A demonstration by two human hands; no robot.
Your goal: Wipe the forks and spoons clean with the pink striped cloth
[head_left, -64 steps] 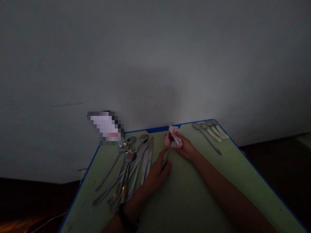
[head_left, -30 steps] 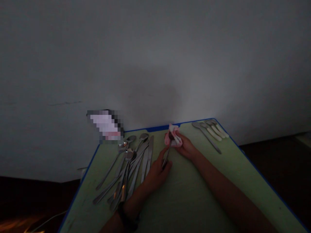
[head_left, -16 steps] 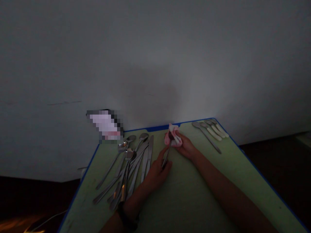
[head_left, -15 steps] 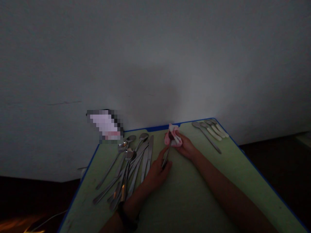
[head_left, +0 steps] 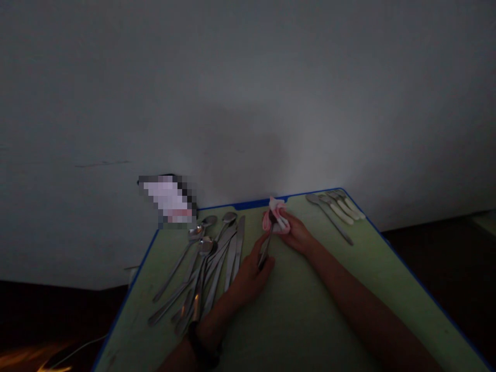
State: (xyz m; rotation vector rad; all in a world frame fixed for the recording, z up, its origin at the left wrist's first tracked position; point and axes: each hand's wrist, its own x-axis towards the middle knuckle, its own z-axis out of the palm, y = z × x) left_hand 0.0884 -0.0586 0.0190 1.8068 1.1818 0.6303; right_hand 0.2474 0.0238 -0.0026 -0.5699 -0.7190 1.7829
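My left hand (head_left: 250, 274) is closed around the handle of a metal utensil (head_left: 265, 249) in the middle of the green table (head_left: 302, 315). The utensil's far end is buried in a pink and white cloth (head_left: 275, 219). My right hand (head_left: 296, 232) grips that cloth around the utensil's tip. Whether it is a spoon, fork or knife is hidden by the cloth. The scene is dim.
A heap of metal spoons and knives (head_left: 205, 263) lies left of my hands. Several pieces of cutlery with white handles (head_left: 341, 206) lie in a row at the far right corner. The table has a blue edge (head_left: 244, 205) against a grey wall. A blurred patch (head_left: 168, 200) sits beyond the far left corner.
Almost nothing differs. Both hands keep their hold; the cloth shifts only slightly around the utensil's tip.
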